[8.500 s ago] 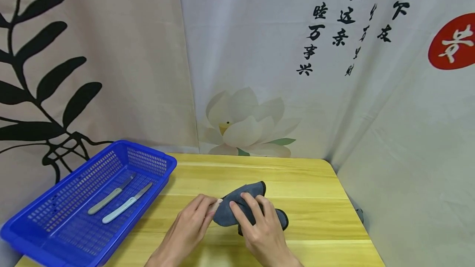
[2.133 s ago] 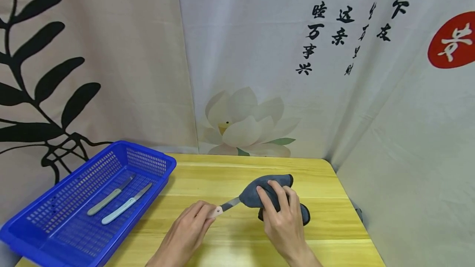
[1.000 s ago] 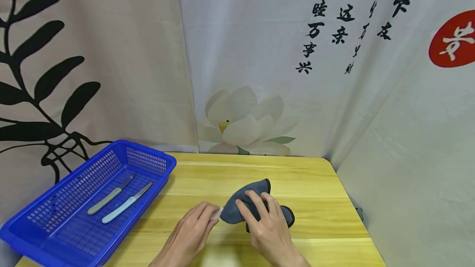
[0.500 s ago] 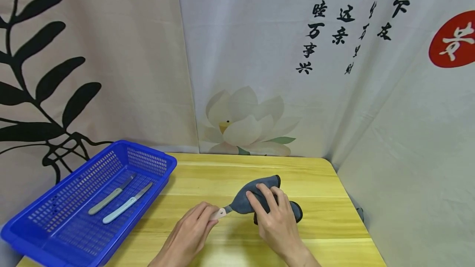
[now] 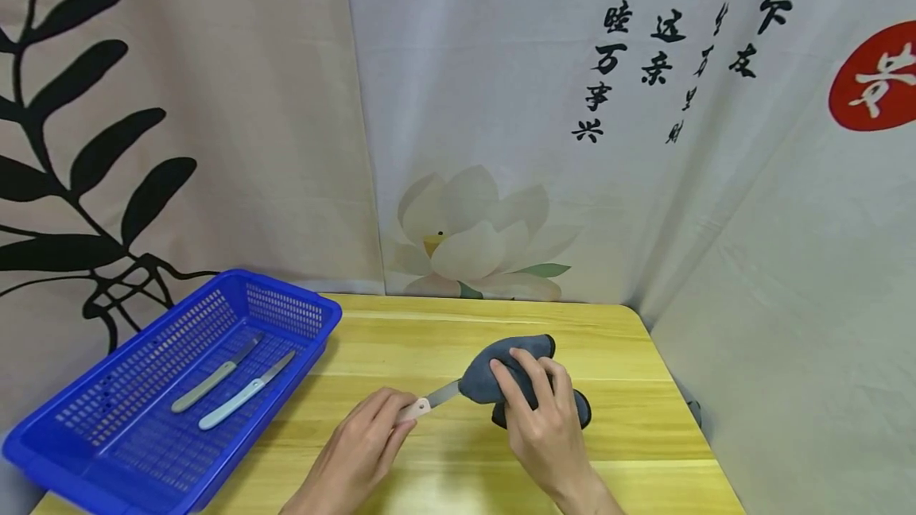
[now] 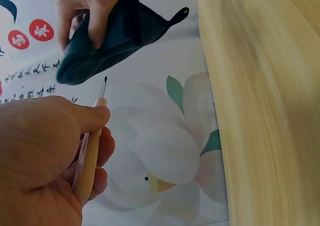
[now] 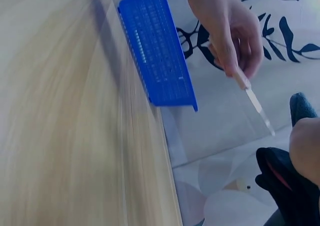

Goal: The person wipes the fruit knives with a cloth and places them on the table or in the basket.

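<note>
My left hand (image 5: 361, 437) grips a small knife by its pale handle (image 5: 415, 410), the bare part of the blade (image 5: 445, 394) slanting up to the right. In the left wrist view the thumb lies along the knife's handle (image 6: 89, 161). A dark blue-grey cloth with black edging (image 5: 481, 376) is bunched in my right hand (image 5: 549, 427), its folded end right at the blade's tip. The right wrist view shows most of the knife (image 7: 257, 105) uncovered, the cloth (image 7: 285, 181) close by its tip. Both hands are above the wooden table (image 5: 401, 332).
On the left stands a blue plastic basket (image 5: 289, 310) with perforated sides. Inside lie two knives side by side, one greenish-handled (image 5: 203, 389) and one pale blue-handled (image 5: 236, 405). A printed curtain (image 5: 487, 102) hangs behind the table.
The cloth has gone back and forth along the blade; over the last second it slid right from the handle toward the tip, baring the blade. The left hand has kept its grip.
</note>
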`<state>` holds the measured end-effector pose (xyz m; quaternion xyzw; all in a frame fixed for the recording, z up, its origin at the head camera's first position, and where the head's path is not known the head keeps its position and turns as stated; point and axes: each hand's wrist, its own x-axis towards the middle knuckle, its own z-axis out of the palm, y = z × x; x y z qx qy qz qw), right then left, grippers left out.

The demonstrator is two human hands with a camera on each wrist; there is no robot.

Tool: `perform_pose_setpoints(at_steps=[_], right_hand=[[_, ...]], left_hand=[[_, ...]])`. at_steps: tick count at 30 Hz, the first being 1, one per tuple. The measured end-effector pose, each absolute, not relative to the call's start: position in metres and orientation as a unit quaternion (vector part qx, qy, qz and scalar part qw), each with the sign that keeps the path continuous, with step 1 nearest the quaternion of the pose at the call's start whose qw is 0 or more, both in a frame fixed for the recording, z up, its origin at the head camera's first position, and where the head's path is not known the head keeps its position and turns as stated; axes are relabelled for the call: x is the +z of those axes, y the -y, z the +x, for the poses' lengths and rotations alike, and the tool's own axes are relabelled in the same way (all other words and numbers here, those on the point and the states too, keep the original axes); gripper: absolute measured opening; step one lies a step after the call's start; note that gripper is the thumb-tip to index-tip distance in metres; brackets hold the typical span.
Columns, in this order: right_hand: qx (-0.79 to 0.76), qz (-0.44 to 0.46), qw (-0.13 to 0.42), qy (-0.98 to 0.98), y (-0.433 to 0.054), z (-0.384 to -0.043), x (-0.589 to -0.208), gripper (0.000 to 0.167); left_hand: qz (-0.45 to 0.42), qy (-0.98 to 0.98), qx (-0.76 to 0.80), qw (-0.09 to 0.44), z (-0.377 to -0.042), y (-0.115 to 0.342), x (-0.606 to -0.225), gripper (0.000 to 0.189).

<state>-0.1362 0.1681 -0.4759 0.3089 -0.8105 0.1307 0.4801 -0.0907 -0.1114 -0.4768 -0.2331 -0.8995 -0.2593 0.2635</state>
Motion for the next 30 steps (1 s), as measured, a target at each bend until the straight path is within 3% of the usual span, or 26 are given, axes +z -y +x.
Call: perform_pose_setpoints(at_steps=[16, 30], right_hand=[[0.112, 0.392, 0.488, 0.772, -0.137, -0.117, -0.483, 0.038], [0.072, 0.371, 0.449, 0.809, -0.138, -0.114, -0.488, 0.051]], left_hand=[[-0.249, 0.893, -0.249, 0.281, -0.094, 0.104, -0.471, 0.038], [-0.271, 0.885, -0.228, 0.302, -0.093, 0.103, -0.472, 0.043]])
